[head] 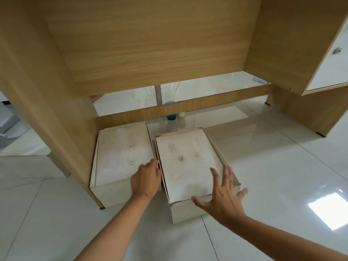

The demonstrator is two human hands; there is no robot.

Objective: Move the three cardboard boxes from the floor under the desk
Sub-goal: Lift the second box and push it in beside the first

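Note:
Two pale, dusty cardboard boxes stand side by side on the white floor under the wooden desk. The left box point(120, 157) is against the desk's left side panel. The right box point(186, 162) sits a little nearer to me and is turned slightly. My left hand point(146, 180) reaches into the narrow gap between the boxes, fingers curled at the right box's left edge. My right hand point(224, 194) hovers over the right box's near right corner with fingers spread, holding nothing. A third box is not in view.
The desk's left side panel point(47, 110) and back panel point(150, 44) enclose the space. A low wooden crossbar point(188, 106) runs behind the boxes. Beyond it are a blue cup point(171, 116) and a small white object point(181, 114). A white cabinet door point(331, 59) is at right.

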